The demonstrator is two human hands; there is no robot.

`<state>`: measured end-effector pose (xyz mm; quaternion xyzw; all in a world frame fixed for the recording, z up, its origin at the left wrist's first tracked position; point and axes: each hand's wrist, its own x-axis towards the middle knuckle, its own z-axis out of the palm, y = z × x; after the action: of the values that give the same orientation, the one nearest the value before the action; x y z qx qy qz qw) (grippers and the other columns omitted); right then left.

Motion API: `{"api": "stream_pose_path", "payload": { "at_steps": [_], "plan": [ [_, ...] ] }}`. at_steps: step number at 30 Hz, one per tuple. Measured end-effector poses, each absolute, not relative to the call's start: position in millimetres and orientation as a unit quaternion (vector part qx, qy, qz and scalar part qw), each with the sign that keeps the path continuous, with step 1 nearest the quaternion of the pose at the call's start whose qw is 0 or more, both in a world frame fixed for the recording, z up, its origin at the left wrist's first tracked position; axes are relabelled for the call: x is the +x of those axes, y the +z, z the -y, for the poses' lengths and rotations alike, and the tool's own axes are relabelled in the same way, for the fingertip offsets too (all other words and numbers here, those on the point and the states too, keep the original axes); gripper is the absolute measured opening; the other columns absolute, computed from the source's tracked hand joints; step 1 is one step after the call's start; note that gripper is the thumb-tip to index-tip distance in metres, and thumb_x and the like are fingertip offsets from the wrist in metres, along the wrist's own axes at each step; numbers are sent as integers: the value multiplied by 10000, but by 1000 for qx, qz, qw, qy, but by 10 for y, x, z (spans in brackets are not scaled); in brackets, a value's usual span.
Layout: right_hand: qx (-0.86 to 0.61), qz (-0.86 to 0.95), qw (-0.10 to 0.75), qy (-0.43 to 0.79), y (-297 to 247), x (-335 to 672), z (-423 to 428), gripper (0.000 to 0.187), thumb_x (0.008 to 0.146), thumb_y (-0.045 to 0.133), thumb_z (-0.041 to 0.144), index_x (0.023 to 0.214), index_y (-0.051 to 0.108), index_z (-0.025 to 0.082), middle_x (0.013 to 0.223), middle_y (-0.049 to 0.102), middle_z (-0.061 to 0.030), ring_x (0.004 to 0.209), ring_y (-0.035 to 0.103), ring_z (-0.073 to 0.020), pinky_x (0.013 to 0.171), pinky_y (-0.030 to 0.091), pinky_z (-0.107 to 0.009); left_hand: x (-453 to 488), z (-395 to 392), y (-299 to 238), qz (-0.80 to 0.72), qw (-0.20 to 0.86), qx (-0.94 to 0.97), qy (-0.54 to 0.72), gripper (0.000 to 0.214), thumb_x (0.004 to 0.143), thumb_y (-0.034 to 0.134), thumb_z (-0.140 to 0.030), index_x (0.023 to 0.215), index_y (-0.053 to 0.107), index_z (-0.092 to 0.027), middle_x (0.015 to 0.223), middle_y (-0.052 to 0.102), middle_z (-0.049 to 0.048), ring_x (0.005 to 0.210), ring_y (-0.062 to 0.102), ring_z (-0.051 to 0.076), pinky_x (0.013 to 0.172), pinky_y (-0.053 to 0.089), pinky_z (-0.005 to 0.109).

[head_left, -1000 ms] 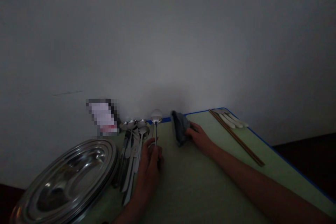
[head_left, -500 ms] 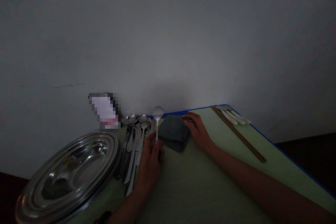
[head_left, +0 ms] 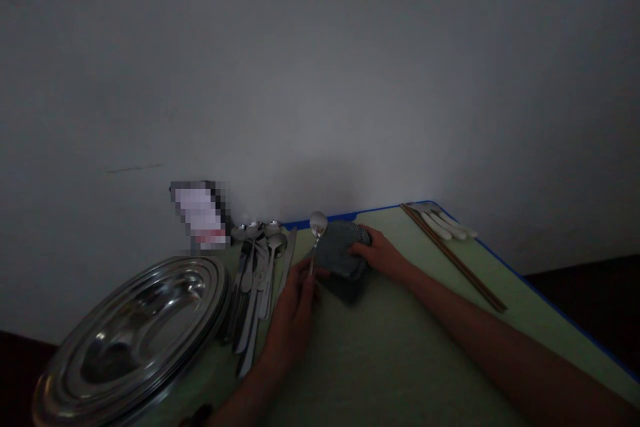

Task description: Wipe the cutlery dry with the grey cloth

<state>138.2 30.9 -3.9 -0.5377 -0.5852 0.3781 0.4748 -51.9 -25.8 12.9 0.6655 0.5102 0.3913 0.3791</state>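
Observation:
Pinched by its handle in my left hand is a metal spoon, its bowl pointing up and away from me. Just right of the spoon, my right hand grips a folded grey-green cloth at its right edge, thumb on the near face. The cloth lies behind the spoon, and I cannot tell whether the two touch. Left of my left hand lies a group of metal spoons and table knives, side by side on the table.
Stacked metal divided plates stand at the left of the green table. Behind them a blurred-out device leans against the wall. Brown chopsticks and white-handled forks lie at the right, near the blue table edge.
My left hand has shifted a little right with the spoon. My right hand has closed on the cloth, which is now slightly lifted or bunched at its right side.

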Motion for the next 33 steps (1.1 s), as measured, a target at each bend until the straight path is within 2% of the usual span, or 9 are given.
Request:
{"api": "stream_pose_path", "payload": {
  "at_steps": [4,9,14,16,19,21,27,31,33],
  "plan": [
    [-488,605,486,399,-37,1371,-273,226,697,530,326,840,626,180,814,636,-15,797,557,-181,756,419,-304,-510,253,144,-514,385,645,415,362,860,377,-355,1171,435,-180,969,608,72,716,561,163,619,432,272],
    [-478,608,469,426,-23,1370,-250,206,642,548,256,808,645,181,733,630,5,724,540,-171,692,423,-286,-502,256,112,-493,421,650,397,331,861,381,-341,1146,436,-180,998,623,77,576,559,121,566,446,262],
    [-457,426,565,539,-43,1399,-304,141,586,536,238,696,607,185,667,614,17,673,537,-153,615,417,-249,-500,246,95,-506,435,642,377,331,849,377,-371,1104,446,-171,854,636,34,410,468,85,413,392,219],
    [-423,340,595,593,-48,1415,-317,116,554,551,224,659,585,189,641,606,23,623,526,-142,563,407,-236,-502,242,108,-519,423,645,369,330,846,373,-382,1062,487,-161,766,625,15,400,446,87,398,372,212],
    [-393,272,596,645,-32,1449,-311,128,527,564,201,653,583,188,651,619,22,607,527,-141,521,398,-229,-508,245,139,-540,380,648,379,336,840,394,-396,1024,553,-164,672,585,0,517,509,125,470,401,221],
    [-384,255,585,667,-9,1475,-297,112,533,552,198,638,588,180,659,631,8,619,541,-149,510,399,-230,-515,250,155,-548,365,645,388,346,839,410,-399,1060,562,-179,693,579,5,632,552,151,542,428,231],
    [-358,243,576,693,45,1488,-271,105,592,524,227,637,606,179,678,655,-11,639,581,-155,525,423,-230,-534,245,150,-520,336,676,400,329,836,433,-304,1133,538,-209,996,598,58,948,549,195,758,433,277],
    [-378,252,561,693,67,1475,-261,102,590,562,237,655,611,177,678,657,-12,668,597,-161,581,449,-242,-526,250,127,-508,351,693,373,307,830,437,-305,1108,518,-203,871,583,27,720,566,151,619,429,241],
    [-374,262,571,682,81,1495,-261,141,623,554,317,649,601,187,666,655,-17,693,606,-179,610,460,-270,-520,256,122,-512,341,697,369,263,822,448,-313,1038,544,-196,770,568,4,627,532,136,553,402,225]
  ]
}}
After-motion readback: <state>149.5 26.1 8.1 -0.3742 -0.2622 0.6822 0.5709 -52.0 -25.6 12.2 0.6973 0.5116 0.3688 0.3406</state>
